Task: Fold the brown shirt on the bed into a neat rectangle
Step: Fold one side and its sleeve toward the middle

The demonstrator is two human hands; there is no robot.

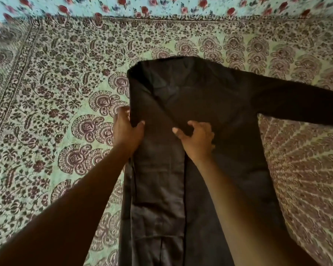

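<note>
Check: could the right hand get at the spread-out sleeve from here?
Probably yes. The right hand grips the brown shirt mid-body; the sleeve lies flat, uncovered, on that side.

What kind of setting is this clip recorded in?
Most likely a bedroom at home. A paisley-printed bedspread fills the view, a rose-patterned cloth lies beyond it, and both hands hold a brown shirt spread on it.

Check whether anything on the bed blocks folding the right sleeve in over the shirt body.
Nothing visible does. The right sleeve lies flat on the bedspread, unobstructed; left hand and right hand grip the brown shirt.
</note>
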